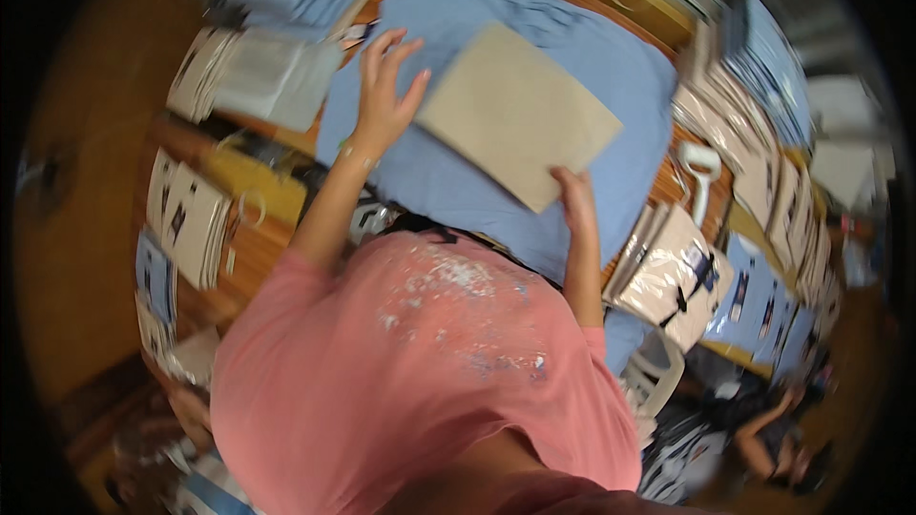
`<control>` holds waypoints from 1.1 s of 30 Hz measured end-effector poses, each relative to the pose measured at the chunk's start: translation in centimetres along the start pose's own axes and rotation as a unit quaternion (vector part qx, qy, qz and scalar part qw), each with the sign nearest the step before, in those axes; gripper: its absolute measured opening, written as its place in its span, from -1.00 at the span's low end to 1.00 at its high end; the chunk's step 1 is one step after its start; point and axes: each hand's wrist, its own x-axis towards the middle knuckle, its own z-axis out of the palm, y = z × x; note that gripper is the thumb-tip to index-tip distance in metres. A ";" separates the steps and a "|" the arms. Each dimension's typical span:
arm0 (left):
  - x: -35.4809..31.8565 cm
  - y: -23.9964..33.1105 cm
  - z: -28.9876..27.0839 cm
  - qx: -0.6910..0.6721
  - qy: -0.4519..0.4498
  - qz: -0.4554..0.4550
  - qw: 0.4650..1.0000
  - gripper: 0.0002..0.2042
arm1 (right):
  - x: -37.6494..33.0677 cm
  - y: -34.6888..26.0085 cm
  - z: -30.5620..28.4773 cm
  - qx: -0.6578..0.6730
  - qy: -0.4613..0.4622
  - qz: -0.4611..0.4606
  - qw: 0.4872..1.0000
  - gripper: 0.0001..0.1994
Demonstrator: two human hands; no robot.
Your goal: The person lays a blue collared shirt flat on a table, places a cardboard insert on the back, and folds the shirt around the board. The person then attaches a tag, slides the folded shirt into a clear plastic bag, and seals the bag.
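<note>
A plain, flat beige rectangular board (520, 114) is seen slantwise over a spread blue garment (458, 181), its near-right edge clamped by the right hand (574, 198). Beside it, the left hand (384, 100) is held with fingers apart.

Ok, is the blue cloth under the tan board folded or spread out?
Spread out: the blue cloth lies wide, showing past the tan board on every side, its far part rumpled.

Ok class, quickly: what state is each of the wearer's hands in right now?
Left hand: open, fingers spread, holding nothing, above the light-blue fabric garment.
Right hand: closed on the lower-right edge of the flat tan rectangular board.
</note>
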 end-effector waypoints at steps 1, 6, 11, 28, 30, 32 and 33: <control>-1.0 -3.3 0.0 -0.002 0.028 -0.061 0.998 -0.66 | -0.3 0.3 0.7 0.000 0.033 -0.021 0.999 -0.63; -7.9 -16.5 -1.1 0.120 -0.058 -0.151 0.979 -0.71 | -1.9 -2.9 3.4 0.042 0.064 -0.063 0.995 -0.51; -12.1 -21.5 -0.8 0.193 -0.130 -0.139 0.963 -0.70 | 1.9 -5.0 9.4 0.024 -0.007 -0.033 0.999 -0.50; -6.8 -16.7 -1.3 0.010 -0.176 -0.076 0.981 -0.49 | 12.2 -2.5 19.8 -0.014 -0.036 0.034 0.999 -0.55; -6.3 -19.2 -0.1 -0.068 -0.118 -0.119 0.984 -0.51 | 11.3 -2.8 19.0 -0.039 -0.009 0.034 0.999 -0.52; -5.6 -22.7 1.5 -0.100 -0.096 -0.149 0.979 -0.56 | 10.3 -2.9 18.2 -0.075 0.022 0.030 0.997 -0.49; -5.3 -24.7 2.2 -0.087 -0.101 -0.161 0.978 -0.59 | 10.2 -2.7 18.2 -0.098 0.032 0.026 0.994 -0.48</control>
